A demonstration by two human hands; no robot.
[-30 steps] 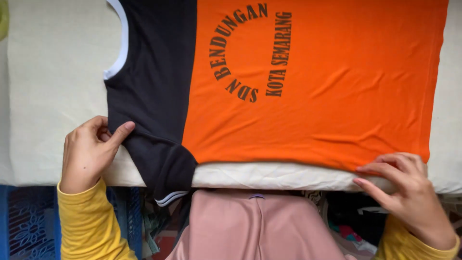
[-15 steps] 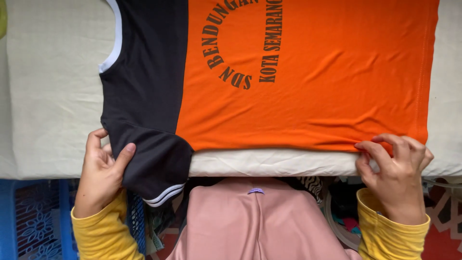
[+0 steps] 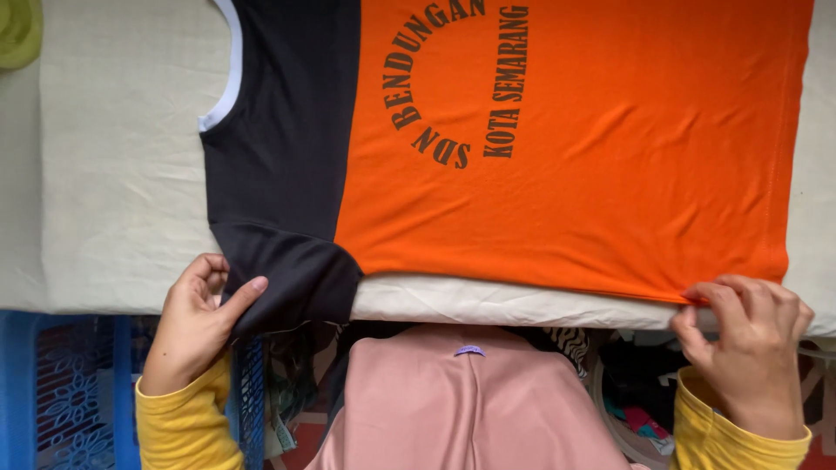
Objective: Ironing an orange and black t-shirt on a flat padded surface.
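- One wide surface [image 3: 113, 174], covered in a pale cream cloth, fills most of my view from the head camera, and its near edge runs across the lower part of the frame.
- I see an orange and black shirt [image 3: 566, 174] spread flat on that surface, the orange body to the right and the black part to the left, with dark curved lettering printed on the orange.
- The shirt's white-trimmed neckline [image 3: 228, 78] sits at the upper left, and its lower side lies along the near edge of the surface.
- Below the edge I see a pink garment [image 3: 470, 409] on the person's body, and a blue plastic crate [image 3: 61, 392] at the lower left.
- The black sleeve [image 3: 296, 274] hangs slightly over the near edge.
- My right hand [image 3: 749, 348], in a yellow cuff, is closed in a pinch on the orange hem at the shirt's near right corner.
- My left hand [image 3: 196, 318], also yellow-cuffed, grips the sleeve's edge, thumb on top of the fabric and fingers curled beside it.
- A bit of green object [image 3: 19, 30] shows at the top left corner.
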